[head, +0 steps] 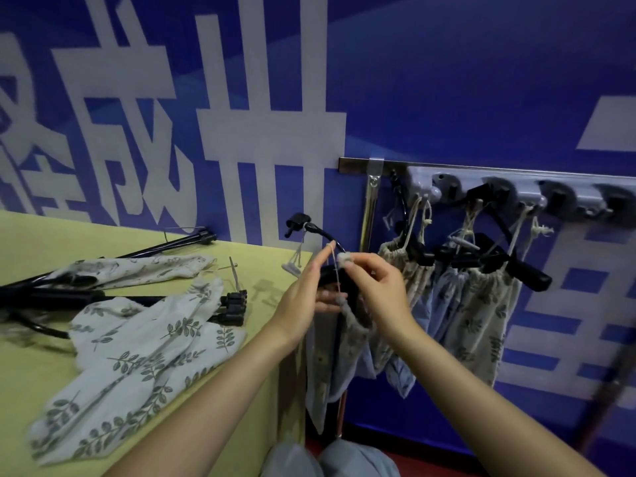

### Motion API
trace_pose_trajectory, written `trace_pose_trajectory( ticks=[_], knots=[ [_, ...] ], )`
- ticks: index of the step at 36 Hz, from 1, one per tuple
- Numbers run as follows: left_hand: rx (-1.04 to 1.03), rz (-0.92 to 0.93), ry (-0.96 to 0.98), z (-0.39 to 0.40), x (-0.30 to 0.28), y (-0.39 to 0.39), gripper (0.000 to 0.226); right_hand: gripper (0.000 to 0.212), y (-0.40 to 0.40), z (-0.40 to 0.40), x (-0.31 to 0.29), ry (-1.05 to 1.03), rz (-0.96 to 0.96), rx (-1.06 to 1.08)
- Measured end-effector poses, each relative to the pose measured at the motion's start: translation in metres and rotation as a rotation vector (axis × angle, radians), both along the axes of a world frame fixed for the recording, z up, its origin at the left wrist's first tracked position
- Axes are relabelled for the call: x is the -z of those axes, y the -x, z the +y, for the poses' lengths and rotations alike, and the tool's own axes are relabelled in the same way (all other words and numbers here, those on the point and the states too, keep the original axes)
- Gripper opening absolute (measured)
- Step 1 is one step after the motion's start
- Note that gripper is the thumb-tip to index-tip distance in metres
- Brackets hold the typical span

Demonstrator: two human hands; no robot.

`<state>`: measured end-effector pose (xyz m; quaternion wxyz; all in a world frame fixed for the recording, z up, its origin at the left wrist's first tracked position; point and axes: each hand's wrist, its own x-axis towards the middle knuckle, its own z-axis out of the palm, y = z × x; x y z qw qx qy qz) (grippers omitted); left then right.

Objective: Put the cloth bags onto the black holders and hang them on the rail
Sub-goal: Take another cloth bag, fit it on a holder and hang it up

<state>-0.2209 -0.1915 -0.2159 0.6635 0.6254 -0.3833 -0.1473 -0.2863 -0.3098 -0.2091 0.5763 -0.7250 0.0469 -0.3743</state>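
I see my right hand (373, 287) pinching the drawstring (333, 266) of a cloth bag (347, 342) on a black holder (321, 235), just off the bench (268, 270) edge. My left hand (303, 297) has its fingers mostly straight, touching the string. More bags (148, 342) lie on the bench; others (481, 304) hang from the rail (516, 191).

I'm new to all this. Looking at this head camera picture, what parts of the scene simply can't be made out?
- Black holder in the hands: its lower part is hidden behind the left hand and right hand.
- Cloth bag below them: its opening is covered by the right hand.
- Rail: cut off by the right edge, so its length is unknown.
- Black holders on the table: blurred and partly under leaf-print bags; uncountable.
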Motion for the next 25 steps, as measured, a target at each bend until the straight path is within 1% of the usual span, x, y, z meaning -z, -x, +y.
trace_pose_trajectory(
  ticks=[2, 3, 6, 8, 10, 12, 16, 19, 22, 25],
  knots=[
    [0.009, 0.031, 0.01, 0.0, -0.002, 0.001, 0.04, 0.022, -0.004, 0.0, 0.0, 0.109, 0.024, 0.04],
    [0.008, 0.041, 0.008, 0.0, -0.002, 0.0, 0.04, 0.021, -0.005, 0.0, -0.001, 0.133, 0.037, 0.042],
    [-0.022, 0.074, 0.019, 0.002, -0.003, -0.005, 0.035, 0.008, -0.007, -0.003, -0.007, 0.054, 0.145, -0.011],
    [-0.041, 0.098, 0.003, 0.003, -0.003, -0.009, 0.035, 0.009, -0.005, -0.005, -0.011, -0.023, 0.247, -0.088],
    [-0.051, 0.107, -0.006, 0.004, -0.004, -0.009, 0.036, 0.009, -0.002, -0.005, -0.013, -0.047, 0.309, -0.168],
    [-0.049, 0.092, -0.008, 0.005, -0.005, -0.008, 0.04, 0.007, -0.001, -0.003, -0.013, -0.036, 0.288, -0.186],
    [-0.057, -0.003, -0.015, 0.007, -0.008, -0.002, 0.041, 0.004, 0.001, -0.001, -0.016, 0.059, 0.252, -0.075],
    [-0.067, -0.058, -0.025, 0.01, -0.009, 0.001, 0.037, 0.013, 0.007, 0.001, -0.021, 0.016, 0.262, -0.119],
    [-0.072, -0.084, -0.067, 0.009, -0.006, 0.001, 0.034, 0.012, 0.012, 0.002, -0.022, 0.009, 0.297, -0.128],
    [-0.1, -0.1, -0.114, 0.005, -0.004, 0.003, 0.034, 0.014, 0.019, -0.002, -0.025, -0.071, 0.316, -0.157]
  ],
)
